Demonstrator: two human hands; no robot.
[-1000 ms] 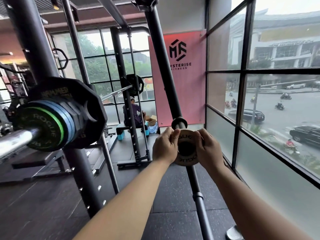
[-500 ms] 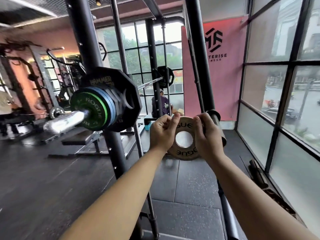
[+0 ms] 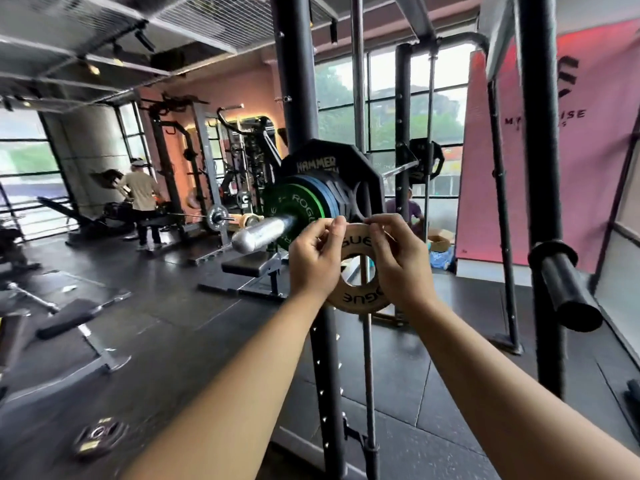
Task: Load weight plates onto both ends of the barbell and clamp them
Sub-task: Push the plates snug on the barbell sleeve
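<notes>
Two hands hold one small tan plate [image 3: 357,298] at the centre. At nine o'clock from them a person [image 3: 140,195] stands among gym machines, and at seven o'clock a dark plate [image 3: 98,441] lies on the floor [image 3: 180,341]. The barbell [image 3: 265,231] shows its bare silver end at ten o'clock of the hands, with a green plate [image 3: 298,201], blue plates [image 3: 323,188] and a big black plate [image 3: 346,168] stacked behind it. The left hand [image 3: 317,261] pinches the tan plate's left rim with curled fingers, and the right hand [image 3: 398,261] grips its right rim. The tan plate is upright, just beside the bar end and not on it. At three o'clock a black peg [image 3: 564,289] juts from a post [image 3: 540,133].
</notes>
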